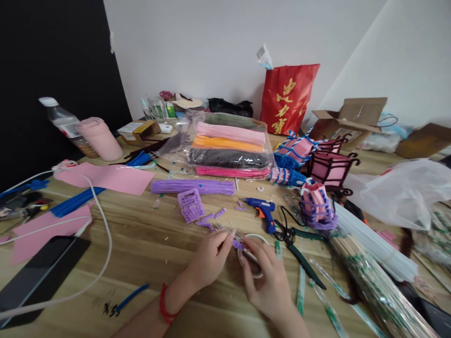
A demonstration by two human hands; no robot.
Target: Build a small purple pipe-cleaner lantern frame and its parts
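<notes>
The left hand (210,257), low in the middle of the frame, has its fingertips pinched together on a small purple piece (238,244). The right hand (268,282) meets it there, just to the right, with thumb and fingers closed around a white tape roll (256,236) that rests on the wooden table (158,249). The purple piece sits between the two hands, touching the roll's left edge. A red wristband (164,305) circles the left wrist.

Just above the hands lie loose purple bits, a purple woven square (190,205) and a blue glue gun (262,209). Dark green pliers (298,246) lie to the right of the roll. Farther up, a long purple bundle (193,187) lies across the table, and behind it is a clear pack of coloured stems (230,150). A red bag (287,98) stands against the wall at upper centre. At lower right a sheaf of thin sticks (369,277) fans out. At left are pink paper (109,178), a pink cup (100,138) and a dark phone (38,277).
</notes>
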